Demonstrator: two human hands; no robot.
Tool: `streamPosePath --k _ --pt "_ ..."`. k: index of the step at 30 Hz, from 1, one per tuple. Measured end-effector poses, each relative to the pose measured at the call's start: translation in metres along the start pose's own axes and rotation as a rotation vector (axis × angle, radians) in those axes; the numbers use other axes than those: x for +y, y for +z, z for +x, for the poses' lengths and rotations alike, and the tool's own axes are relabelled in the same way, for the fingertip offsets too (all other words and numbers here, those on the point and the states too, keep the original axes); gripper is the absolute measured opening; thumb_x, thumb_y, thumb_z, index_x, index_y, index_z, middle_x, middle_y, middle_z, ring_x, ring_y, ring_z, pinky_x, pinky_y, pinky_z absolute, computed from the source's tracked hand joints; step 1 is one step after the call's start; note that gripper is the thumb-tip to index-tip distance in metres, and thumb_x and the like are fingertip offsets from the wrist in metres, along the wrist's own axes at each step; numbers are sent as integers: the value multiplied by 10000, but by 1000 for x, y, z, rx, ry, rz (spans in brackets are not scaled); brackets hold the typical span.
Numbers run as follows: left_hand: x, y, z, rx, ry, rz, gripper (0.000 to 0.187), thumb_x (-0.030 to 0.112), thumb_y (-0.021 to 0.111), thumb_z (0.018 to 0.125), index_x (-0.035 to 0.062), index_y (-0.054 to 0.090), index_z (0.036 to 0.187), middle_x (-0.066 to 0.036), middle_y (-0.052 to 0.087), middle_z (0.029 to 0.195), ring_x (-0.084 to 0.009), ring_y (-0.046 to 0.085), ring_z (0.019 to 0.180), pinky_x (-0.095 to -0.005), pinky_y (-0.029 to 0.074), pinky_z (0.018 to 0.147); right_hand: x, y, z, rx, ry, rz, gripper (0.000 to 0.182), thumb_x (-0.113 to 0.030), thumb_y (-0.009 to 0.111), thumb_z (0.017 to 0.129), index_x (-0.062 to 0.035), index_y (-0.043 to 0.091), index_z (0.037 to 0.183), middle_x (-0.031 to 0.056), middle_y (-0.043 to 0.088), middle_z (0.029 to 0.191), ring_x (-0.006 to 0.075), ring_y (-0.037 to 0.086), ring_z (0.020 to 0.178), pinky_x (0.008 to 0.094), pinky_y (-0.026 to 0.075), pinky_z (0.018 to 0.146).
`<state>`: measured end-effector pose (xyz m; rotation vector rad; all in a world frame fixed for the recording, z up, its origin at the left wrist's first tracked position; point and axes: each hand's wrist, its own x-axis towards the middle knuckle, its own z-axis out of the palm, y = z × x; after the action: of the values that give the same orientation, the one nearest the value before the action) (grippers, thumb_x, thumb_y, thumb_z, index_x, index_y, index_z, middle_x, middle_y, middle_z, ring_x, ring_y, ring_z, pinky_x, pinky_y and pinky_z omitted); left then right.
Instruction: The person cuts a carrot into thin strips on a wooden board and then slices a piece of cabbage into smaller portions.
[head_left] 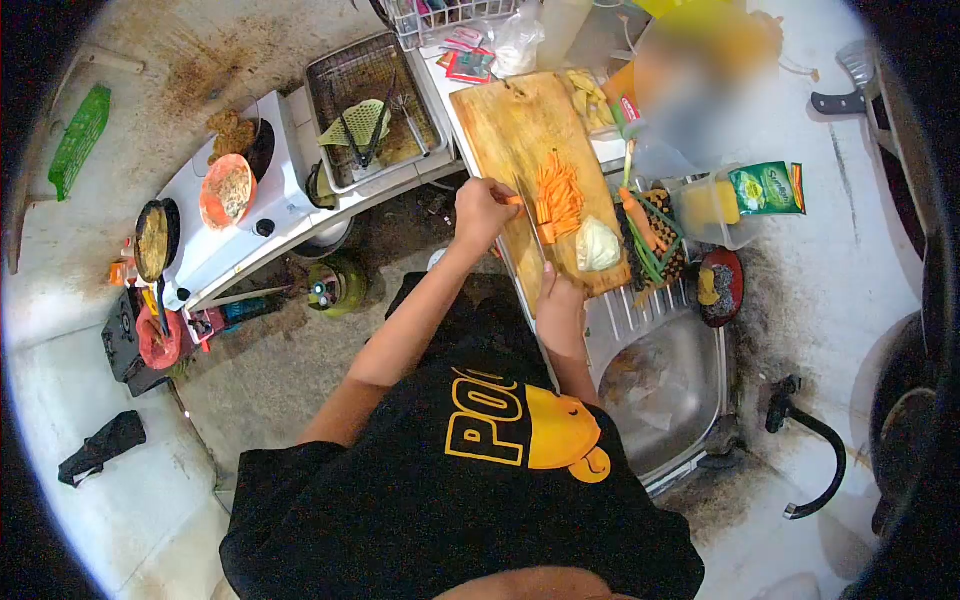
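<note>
My left hand point(484, 212) is closed on the end of a carrot piece point(514, 201) at the left edge of the wooden cutting board point(500, 120). In my closed right hand point(562, 308) is the handle of a knife point(527, 215), its blade pointing away from me across the board. Just right of the blade lies a heap of carrot strips point(560, 195). A pale cabbage piece point(598, 246) sits near the board's close right corner, beside my right hand. The blade's cutting edge is too small to make out.
Right of the board, a basket holds a whole carrot point(640, 222) and green onions point(652, 268). A plastic tub point(715, 215) stands by the wall. Closer is the metal sink point(665, 390). Leftward are a rack tray point(375, 110) and a stove point(270, 185) with an orange bowl point(228, 192).
</note>
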<state>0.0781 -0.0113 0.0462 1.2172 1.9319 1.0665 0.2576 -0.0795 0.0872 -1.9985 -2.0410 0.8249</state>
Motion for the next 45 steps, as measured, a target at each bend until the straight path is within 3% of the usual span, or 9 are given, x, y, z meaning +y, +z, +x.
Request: streamPosePath --k 6,10,16,22,24,27,33,36,45 --pt "5 -3 1 -44 -29 10 239 140 836 628 7 747 805 -127 706 716 -203 690 647 -317 539 640 -7 11 27 46 -108 -102 581 -382 362 1035 56 679 822 304 650 786 478 644 785 558 494 731" --pt "-1 -2 3 -26 -22 26 242 148 841 626 4 742 794 -129 704 715 -208 688 645 -319 536 635 -21 10 41 3 -13 -53 618 -404 367 1034 78 664 786 331 629 802 498 624 778 554 479 707" --pt "4 -3 1 15 9 11 275 150 854 619 -2 738 816 -133 704 724 -217 690 658 -329 537 649 -12 5 24 39 -61 30 651 -445 348 1032 76 669 809 343 626 823 505 622 810 567 473 727" --pt "4 -1 -1 -6 -14 -10 274 150 867 607 1 724 787 -130 706 737 -213 690 667 -328 535 650 33 7 -14 -65 91 5 607 -432 339 1034 53 678 901 316 642 822 538 605 818 587 473 779" --pt "3 -1 -1 12 -12 -8 240 118 852 617 1 718 778 -123 706 739 -208 689 671 -325 535 652 39 7 -8 51 -36 66 580 -396 371 1039 89 639 867 343 605 825 519 587 812 570 428 715" --pt "1 2 -1 44 15 -23 215 90 836 624 -4 712 773 -118 702 735 -206 687 671 -324 536 654 10 -15 -3 -6 -8 116 575 -389 383 1037 91 631 841 344 594 798 521 581 803 564 424 702" --pt "2 -1 -2 4 1 -77 186 73 815 640 -7 712 773 -120 695 727 -209 681 668 -320 535 660 29 19 14 88 -127 53 602 -392 381 1038 91 640 789 338 601 779 515 594 792 552 451 703" --pt "3 -1 -2 17 33 -33 182 79 816 649 -6 715 774 -125 693 727 -213 679 667 -321 535 661 -9 2 21 -47 -15 -131 616 -435 372 1029 53 679 813 307 655 793 480 647 777 564 495 755" --pt "9 -2 -10 109 85 -77 290 88 842 655 -31 677 861 -159 681 776 -256 686 689 -351 541 649 5 8 33 49 -89 60 609 -407 404 1030 101 650 801 339 605 752 511 611 758 557 462 698"
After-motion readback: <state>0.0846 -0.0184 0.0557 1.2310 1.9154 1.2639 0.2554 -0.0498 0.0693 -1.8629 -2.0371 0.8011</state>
